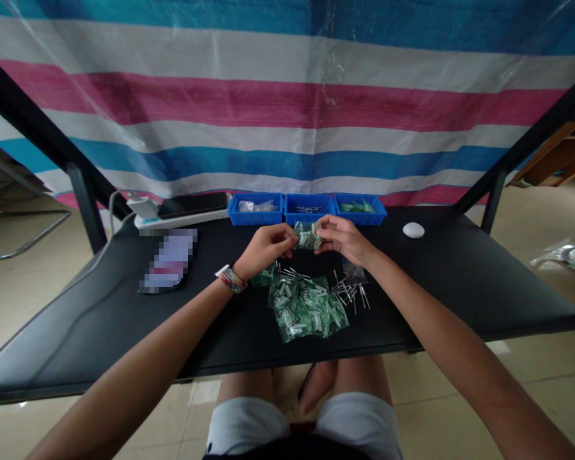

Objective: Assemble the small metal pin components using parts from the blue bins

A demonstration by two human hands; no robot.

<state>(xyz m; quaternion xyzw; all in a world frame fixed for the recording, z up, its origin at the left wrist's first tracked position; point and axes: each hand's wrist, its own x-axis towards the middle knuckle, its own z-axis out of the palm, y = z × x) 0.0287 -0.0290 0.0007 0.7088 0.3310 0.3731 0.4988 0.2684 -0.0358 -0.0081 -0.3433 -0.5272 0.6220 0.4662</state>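
My left hand [266, 248] and my right hand [342, 237] both pinch a small clear green bag [307, 235] of white parts, held above the black table [460, 275]. The left fingers grip its left edge, the right fingers its right edge. Below the hands lies a heap of similar filled green bags [306, 306]. Loose metal pins [352, 292] are scattered to the right of the heap. A beaded band is on my left wrist.
Three blue bins [256, 218] [310, 217] [361, 217] stand in a row at the table's back edge. A power strip with a phone [191, 206] lies to their left, a dark pouch [167, 268] nearer me, and a white round object [413, 230] at the right.
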